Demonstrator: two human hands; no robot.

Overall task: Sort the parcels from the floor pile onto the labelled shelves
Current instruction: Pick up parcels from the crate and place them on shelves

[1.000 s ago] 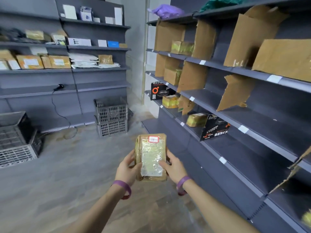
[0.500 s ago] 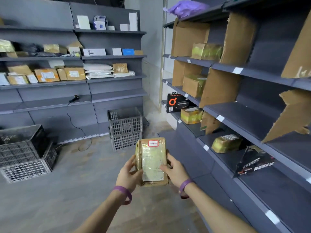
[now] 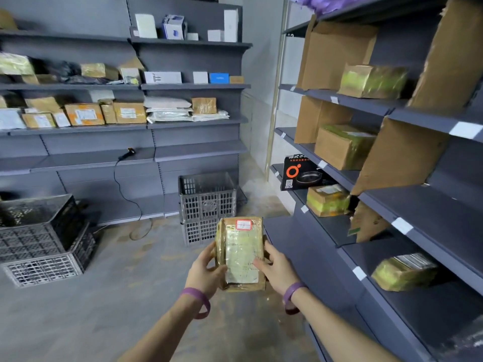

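My left hand (image 3: 206, 274) and right hand (image 3: 278, 270) each grip a long side of the taped parcel (image 3: 241, 254), holding it upright in the air over the floor. I judge it is turned this way so the red-bordered sticker (image 3: 243, 225) at its top faces me for reading, though the writing is too small to make out. Just to the right, the shelves (image 3: 431, 212) have white tags (image 3: 402, 226) on their front lips and cardboard dividers (image 3: 400, 155) between bays, probably to match number to slot.
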